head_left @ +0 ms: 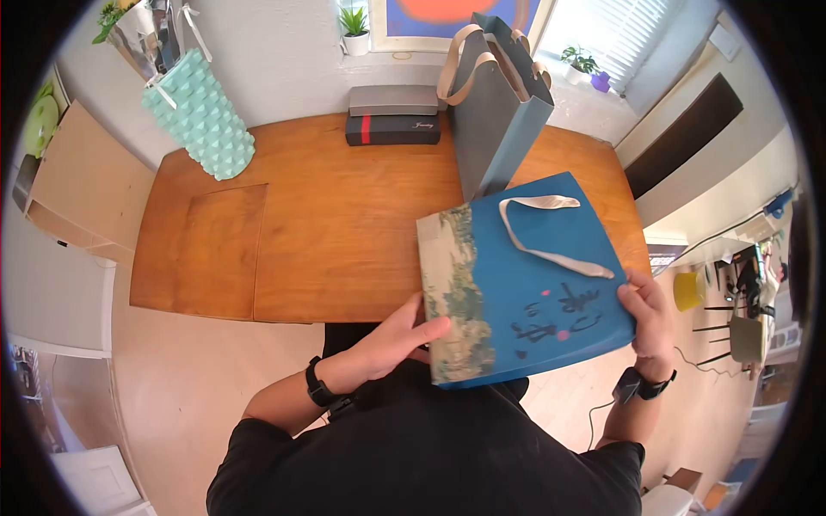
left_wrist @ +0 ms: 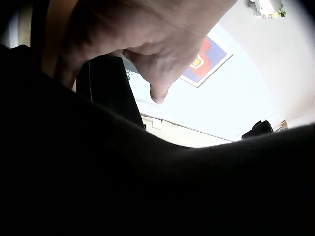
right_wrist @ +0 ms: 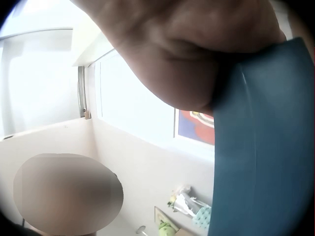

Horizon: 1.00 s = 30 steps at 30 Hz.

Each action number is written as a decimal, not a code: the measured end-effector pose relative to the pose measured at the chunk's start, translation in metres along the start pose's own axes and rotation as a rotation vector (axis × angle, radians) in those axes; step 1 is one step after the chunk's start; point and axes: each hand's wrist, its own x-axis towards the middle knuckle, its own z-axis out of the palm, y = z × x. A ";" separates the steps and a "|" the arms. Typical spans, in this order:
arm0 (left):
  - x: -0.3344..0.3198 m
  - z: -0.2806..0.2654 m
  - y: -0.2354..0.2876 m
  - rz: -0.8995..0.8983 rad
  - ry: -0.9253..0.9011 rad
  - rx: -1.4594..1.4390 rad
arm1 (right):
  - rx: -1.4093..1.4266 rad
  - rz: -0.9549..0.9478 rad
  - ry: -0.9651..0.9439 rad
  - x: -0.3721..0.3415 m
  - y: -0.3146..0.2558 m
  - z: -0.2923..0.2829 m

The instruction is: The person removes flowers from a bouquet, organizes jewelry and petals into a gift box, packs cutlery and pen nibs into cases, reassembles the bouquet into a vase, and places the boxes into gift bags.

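Observation:
A blue paper gift bag (head_left: 551,258) lies tilted in front of my body, overlapping the table's front right in the head view. It has a cream ribbon handle (head_left: 516,232), dark brush lettering and a beige-and-green printed strip on its left side. My left hand (head_left: 391,344) holds the lower left edge, thumb on the printed face and fingers hidden behind. On the opposite edge, my right hand (head_left: 651,318) grips the side, thumb on the front. The right wrist view shows the bag's plain blue side (right_wrist: 266,142) beneath the palm. Much of the left wrist view is dark.
Behind the held bag, a tall grey gift bag (head_left: 486,112) with beige handles stands on the wooden table (head_left: 344,224). A grey box (head_left: 393,101) sits on a black box (head_left: 391,131) with a red band. At the back left rises a mint studded vase (head_left: 202,116).

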 end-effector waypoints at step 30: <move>-0.149 -0.156 0.022 0.191 1.496 1.609 | -0.524 -0.571 0.180 0.282 0.036 0.375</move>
